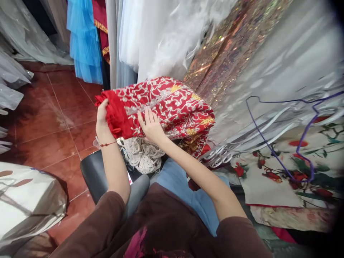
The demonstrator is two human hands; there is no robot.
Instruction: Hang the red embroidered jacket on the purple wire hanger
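Note:
A red garment [172, 104] with silver embroidery and some gold motifs lies across my lap, folded in a long bundle. Its plain red ruffled end [116, 116] is toward the left. My left hand [102, 114] grips that end, with most of its fingers hidden behind the cloth. On the embroidered face rests my right hand [151, 125], flat, fingers stretched out and apart. Beneath the garment, a cream dotted ruffled cloth [143, 157] shows between my forearms.
A purple wire hanger [252, 118] and several white hangers [220, 156] are at the right, near folded floral cloth [268, 186]. Blue tulle [84, 43], white gowns [150, 36] and a sequined gown [228, 43] hang ahead. A white bag [27, 200] stands on the tiled floor [61, 107].

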